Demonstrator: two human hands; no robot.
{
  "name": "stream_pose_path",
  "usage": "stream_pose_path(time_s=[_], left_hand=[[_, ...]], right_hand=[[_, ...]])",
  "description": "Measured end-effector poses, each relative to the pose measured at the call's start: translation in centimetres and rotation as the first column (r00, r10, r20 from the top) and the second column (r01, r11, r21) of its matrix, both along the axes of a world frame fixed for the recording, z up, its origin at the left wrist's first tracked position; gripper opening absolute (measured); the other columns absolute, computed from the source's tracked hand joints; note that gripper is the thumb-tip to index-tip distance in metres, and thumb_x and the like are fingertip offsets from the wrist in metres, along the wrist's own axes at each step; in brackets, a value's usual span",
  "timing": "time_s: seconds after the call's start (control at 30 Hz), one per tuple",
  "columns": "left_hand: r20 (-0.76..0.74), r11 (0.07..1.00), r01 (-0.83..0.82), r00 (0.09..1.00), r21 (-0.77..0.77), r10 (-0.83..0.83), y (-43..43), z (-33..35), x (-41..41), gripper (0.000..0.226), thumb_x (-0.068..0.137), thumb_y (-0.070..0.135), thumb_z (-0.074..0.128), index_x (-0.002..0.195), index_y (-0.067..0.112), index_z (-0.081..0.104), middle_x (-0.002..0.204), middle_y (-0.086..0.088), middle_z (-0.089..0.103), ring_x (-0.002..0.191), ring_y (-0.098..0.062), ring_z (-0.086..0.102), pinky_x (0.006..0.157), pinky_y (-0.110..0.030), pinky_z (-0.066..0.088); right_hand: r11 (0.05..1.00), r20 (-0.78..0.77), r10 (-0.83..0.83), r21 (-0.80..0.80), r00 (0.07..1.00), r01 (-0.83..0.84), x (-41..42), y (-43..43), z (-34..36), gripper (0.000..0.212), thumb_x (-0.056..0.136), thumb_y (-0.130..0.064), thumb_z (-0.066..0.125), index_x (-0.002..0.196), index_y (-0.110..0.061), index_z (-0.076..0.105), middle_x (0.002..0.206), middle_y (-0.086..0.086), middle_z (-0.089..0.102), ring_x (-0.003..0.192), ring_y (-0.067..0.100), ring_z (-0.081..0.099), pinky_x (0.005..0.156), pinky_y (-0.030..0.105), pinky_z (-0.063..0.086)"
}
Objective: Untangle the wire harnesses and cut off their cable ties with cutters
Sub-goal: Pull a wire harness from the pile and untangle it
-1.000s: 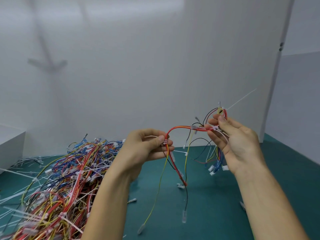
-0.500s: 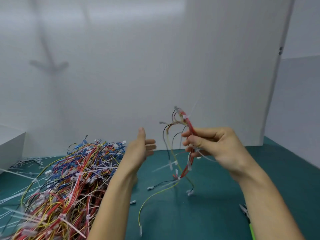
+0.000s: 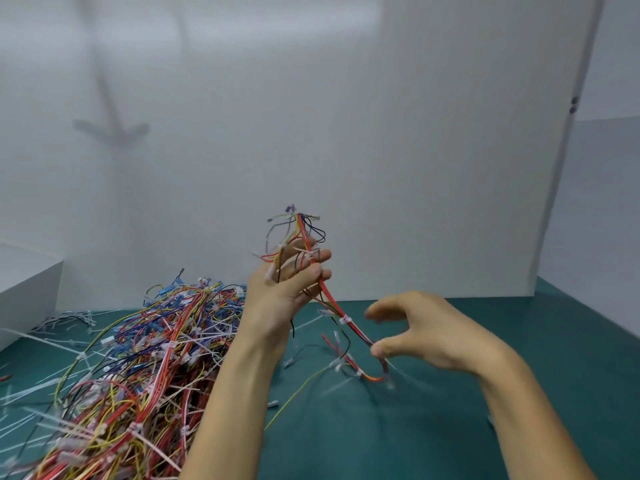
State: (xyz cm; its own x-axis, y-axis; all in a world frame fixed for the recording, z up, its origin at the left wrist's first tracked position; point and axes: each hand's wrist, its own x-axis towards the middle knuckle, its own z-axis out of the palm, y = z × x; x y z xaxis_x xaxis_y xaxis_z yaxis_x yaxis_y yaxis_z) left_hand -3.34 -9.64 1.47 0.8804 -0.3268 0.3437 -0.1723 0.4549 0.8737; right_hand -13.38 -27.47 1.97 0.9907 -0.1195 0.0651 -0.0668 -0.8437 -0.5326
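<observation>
My left hand (image 3: 287, 289) is raised at centre and shut on the upper part of a wire harness (image 3: 332, 301), a red bundle with thin black, yellow and blue leads and white cable ties. Its top fans out above my fingers; its lower end hangs down to the green mat (image 3: 450, 427). My right hand (image 3: 433, 334) hovers lower right with fingers spread, and its thumb tip lies beside the harness's lower red wires. That hand is blurred. A big tangled pile of harnesses (image 3: 149, 368) lies on the left. No cutters show.
A white box (image 3: 27, 289) stands at the far left edge. Loose white cable ties (image 3: 52, 344) lie scattered around the pile. White panels (image 3: 415, 150) wall in the back and right side of the mat.
The harness passed from my right hand to my left, which closed on it and lifted it. My right hand let go, opened and dropped down to the right.
</observation>
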Motion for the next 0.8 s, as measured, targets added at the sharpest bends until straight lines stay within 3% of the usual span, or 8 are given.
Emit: stream_pose_path(time_s=[0.1,0.2,0.3,0.4,0.47,0.57,0.63,0.8], left_hand=[[0.209,0.994,-0.037,0.978,0.107,0.013,-0.3,0.2,-0.7,0.032,0.086,-0.007,0.065,0.111,0.013,0.066,0.101,-0.006,0.077,0.084,-0.018,0.073,0.072,-0.023,0.056],[0.44,0.956,-0.113,0.898,0.272,-0.019,-1.1,0.5,-1.5,0.031,0.083,-0.005,0.069,0.106,0.016,0.067,0.097,-0.006,0.076,0.09,-0.018,0.072,0.08,-0.031,0.057],[0.657,0.86,-0.287,0.751,0.421,-0.071,-1.9,0.6,-2.4,0.035,0.084,0.004,0.069,0.101,0.033,0.066,0.096,0.005,0.075,0.091,-0.015,0.071,0.087,-0.04,0.056],[0.737,0.801,-0.381,0.667,0.462,-0.108,-2.3,0.8,-2.9,0.03,0.082,0.009,0.071,0.105,0.028,0.071,0.098,0.007,0.075,0.092,-0.016,0.07,0.082,-0.042,0.055],[0.708,0.784,-0.339,0.684,0.52,-0.174,-2.1,1.0,-3.0,0.039,0.078,0.011,0.07,0.114,0.027,0.07,0.108,0.01,0.072,0.103,-0.01,0.066,0.091,-0.041,0.052],[0.488,0.791,0.002,0.786,0.612,-0.379,-0.8,1.5,-3.1,0.053,0.07,0.011,0.061,0.121,0.025,0.063,0.127,0.013,0.064,0.125,-0.006,0.054,0.109,-0.038,0.04],[0.363,0.829,0.154,0.845,0.537,-0.392,-0.1,2.0,-2.9,0.059,0.057,0.02,0.061,0.116,0.017,0.063,0.128,0.008,0.065,0.127,-0.01,0.054,0.11,-0.039,0.04],[0.341,0.939,-0.005,0.932,0.345,-0.12,-0.4,3.2,-3.5,0.031,0.084,0.032,0.063,0.11,0.018,0.072,0.112,0.003,0.074,0.112,-0.012,0.065,0.097,-0.036,0.049]], right_hand=[[0.953,0.244,0.029,0.286,0.969,-0.1,-0.2,0.5,1.2,0.051,0.094,-0.015,0.062,0.142,-0.025,0.047,0.136,-0.01,0.057,0.127,0.003,0.052,0.108,0.025,0.042],[0.805,0.481,-0.063,0.543,0.874,-0.241,-0.2,1.9,2.2,0.03,0.095,-0.034,0.056,0.121,-0.023,0.065,0.115,-0.007,0.072,0.108,0.001,0.065,0.096,0.022,0.052],[0.739,0.555,-0.174,0.62,0.813,-0.265,0.0,2.8,2.3,0.032,0.094,-0.038,0.056,0.09,-0.012,0.073,0.087,0.002,0.076,0.082,0.008,0.071,0.08,0.025,0.057],[0.66,0.519,-0.396,0.734,0.757,-0.157,0.2,2.3,2.0,0.025,0.098,-0.027,0.058,0.083,-0.017,0.075,0.078,0.001,0.077,0.075,0.013,0.073,0.072,0.024,0.06],[0.627,0.506,-0.425,0.763,0.751,-0.16,0.0,1.7,2.0,0.024,0.099,-0.024,0.058,0.084,-0.017,0.075,0.077,0.001,0.077,0.071,0.014,0.073,0.069,0.022,0.058],[0.618,0.533,-0.419,0.761,0.735,-0.199,-0.4,1.2,2.3,0.021,0.097,-0.025,0.059,0.085,-0.017,0.076,0.079,0.001,0.077,0.072,0.011,0.073,0.066,0.018,0.055],[0.645,0.558,-0.409,0.737,0.722,-0.204,-0.5,1.1,2.4,0.021,0.097,-0.026,0.059,0.085,-0.02,0.076,0.079,-0.002,0.077,0.071,0.006,0.07,0.066,0.017,0.054],[0.722,0.63,-0.288,0.637,0.721,-0.268,-0.5,1.8,2.5,0.02,0.093,-0.028,0.061,0.083,-0.023,0.078,0.068,-0.004,0.068,0.06,0.005,0.06,0.057,0.017,0.052]])
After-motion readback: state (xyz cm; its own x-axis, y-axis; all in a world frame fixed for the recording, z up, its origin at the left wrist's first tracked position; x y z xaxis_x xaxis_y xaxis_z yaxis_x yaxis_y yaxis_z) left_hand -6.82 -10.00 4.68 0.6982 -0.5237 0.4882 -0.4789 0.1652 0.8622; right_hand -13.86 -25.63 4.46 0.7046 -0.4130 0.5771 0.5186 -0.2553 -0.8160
